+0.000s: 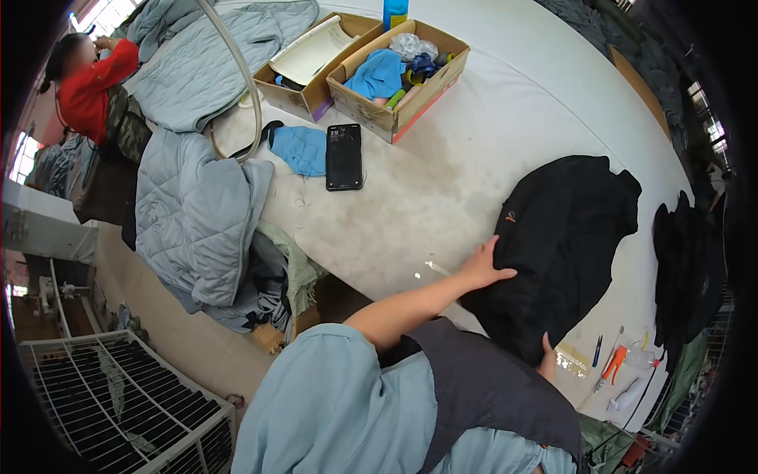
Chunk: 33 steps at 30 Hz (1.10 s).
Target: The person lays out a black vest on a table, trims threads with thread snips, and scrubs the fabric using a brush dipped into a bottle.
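Note:
A black garment [557, 237] with a small orange-and-white logo lies spread on the white table [410, 213]. My left hand [483, 267] rests at its left edge, with thumb and fingers spread and the thumb on the cloth. At the near end of the garment is my right hand [546, 362]. Its thumb points up over the cloth edge, and its other fingers are hidden by the fabric. To the right of that hand lie a clear plastic bag [572, 359], a dark pen-like tool [598, 351] and an orange-handled tool [611, 365].
Two cardboard boxes [395, 118] with cloths and papers stand at the back, near a black phone [343, 157] and blue cloth [300, 150]. Grey quilted fabric [197, 213] is heaped left. More black clothing [685, 272] hangs right. A person in red [95, 87] is far left.

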{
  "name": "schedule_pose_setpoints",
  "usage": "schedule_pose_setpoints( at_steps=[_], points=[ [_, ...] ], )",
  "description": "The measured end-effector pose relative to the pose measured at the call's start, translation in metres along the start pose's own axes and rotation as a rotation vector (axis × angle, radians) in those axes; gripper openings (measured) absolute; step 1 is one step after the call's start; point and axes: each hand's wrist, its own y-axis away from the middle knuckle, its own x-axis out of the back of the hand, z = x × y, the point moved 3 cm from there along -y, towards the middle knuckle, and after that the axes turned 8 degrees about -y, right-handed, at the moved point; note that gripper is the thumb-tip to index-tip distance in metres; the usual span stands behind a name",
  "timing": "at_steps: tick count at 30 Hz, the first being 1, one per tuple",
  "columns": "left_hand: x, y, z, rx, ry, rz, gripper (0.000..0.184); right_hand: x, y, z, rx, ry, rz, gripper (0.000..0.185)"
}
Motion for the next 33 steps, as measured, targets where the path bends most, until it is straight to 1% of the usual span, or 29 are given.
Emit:
schedule_pose_setpoints(
  at_steps=[1,2,3,5,7,8,9,10,11,12,13,14,15,16,17,18,20,21,22,24,25,26,27,28,29,30,31,32,33],
  points=[
    [-0.012,-0.002,0.002,0.038,0.115,-0.091,0.094,0.000,-0.009,-0.001,-0.133,-0.112,-0.032,0.057],
    [-0.024,-0.003,0.005,0.074,0.229,-0.184,0.094,-0.017,-0.001,-0.033,-0.046,-0.050,-0.049,0.057],
    [-0.031,-0.007,0.014,0.042,0.225,-0.217,0.093,-0.031,0.012,-0.071,0.042,0.012,-0.064,0.057],
    [-0.035,-0.017,0.046,-0.021,0.214,-0.292,0.091,0.012,-0.013,-0.143,0.233,0.073,-0.055,0.051],
    [0.004,-0.010,0.098,-0.079,0.342,-0.209,0.082,0.047,0.014,-0.219,0.280,0.024,-0.023,0.050],
    [0.023,-0.008,0.105,-0.091,0.422,-0.166,0.081,0.072,0.018,-0.238,0.302,-0.006,-0.022,0.049],
    [0.046,-0.003,0.104,-0.127,0.448,-0.157,0.080,0.096,0.020,-0.236,0.322,0.040,0.041,0.049],
    [0.064,0.006,0.095,-0.140,0.586,-0.212,0.079,0.124,0.026,-0.231,0.343,0.087,0.105,0.050],
    [0.077,0.014,0.074,-0.150,0.543,-0.176,0.079,0.155,0.033,-0.226,0.365,0.133,0.167,0.050],
    [0.081,0.017,0.033,-0.058,0.415,-0.103,0.072,0.197,0.020,-0.193,0.379,0.136,0.181,0.055],
    [0.090,0.033,0.003,0.234,-0.004,-0.104,0.062,0.209,0.014,-0.157,0.307,0.261,0.197,0.063],
    [0.091,0.044,-0.038,0.233,-0.027,-0.091,0.057,0.223,0.010,-0.116,0.273,0.288,0.189,0.067],
    [0.091,0.048,-0.066,0.228,-0.057,-0.077,0.052,0.238,0.005,-0.076,0.179,0.281,0.243,0.068],
    [0.089,0.050,-0.065,0.197,0.029,-0.014,0.053,0.247,0.009,-0.044,0.032,0.221,0.260,0.068],
    [0.086,0.055,-0.065,0.172,0.116,0.051,0.053,0.242,0.019,-0.024,-0.009,0.196,0.382,0.062],
    [0.085,0.060,-0.064,0.146,0.202,0.119,0.054,0.233,0.026,-0.018,0.045,0.200,0.352,0.059],
    [0.061,0.060,-0.043,0.081,0.049,0.060,0.061,0.218,0.029,-0.013,0.161,0.196,0.288,0.053],
    [0.042,0.057,-0.029,0.045,-0.027,0.025,0.065,0.215,0.025,-0.014,0.216,0.236,0.302,0.047],
    [0.029,0.055,-0.020,0.006,-0.103,-0.013,0.068,0.213,0.016,-0.011,0.198,0.225,0.281,0.046],
    [-0.006,0.043,-0.019,-0.060,-0.129,-0.105,0.074,0.218,-0.005,-0.013,0.180,0.203,0.264,0.045],
    [-0.029,0.037,-0.014,-0.101,-0.139,-0.166,0.077,0.204,-0.008,-0.023,0.241,0.252,0.218,0.044],
    [-0.033,0.037,0.014,0.033,-0.074,-0.177,0.077,0.188,-0.011,-0.035,0.304,0.302,0.188,0.042],
    [-0.039,0.026,0.026,-0.003,-0.029,-0.161,0.076,0.190,-0.026,-0.041,0.411,0.195,0.176,0.039],
    [-0.039,0.016,0.049,0.014,-0.170,0.016,0.074,0.165,-0.012,-0.069,0.530,0.207,0.181,0.038],
    [-0.030,0.024,0.100,-0.006,-0.001,0.075,0.075,0.173,-0.018,-0.084,0.484,0.182,0.197,0.036],
    [-0.022,0.016,0.119,-0.075,0.018,0.080,0.074,0.183,-0.025,-0.096,0.508,0.170,0.212,0.034],
    [-0.016,0.009,0.122,-0.120,0.112,0.054,0.066,0.188,-0.023,-0.109,0.475,0.184,0.236,0.033],
    [-0.009,0.024,0.139,-0.048,0.182,0.102,0.056,0.192,-0.018,-0.116,0.441,0.195,0.244,0.033],
    [-0.001,0.025,0.125,-0.040,0.119,0.108,0.050,0.199,-0.013,-0.112,0.392,0.173,0.231,0.032]
  ],
)
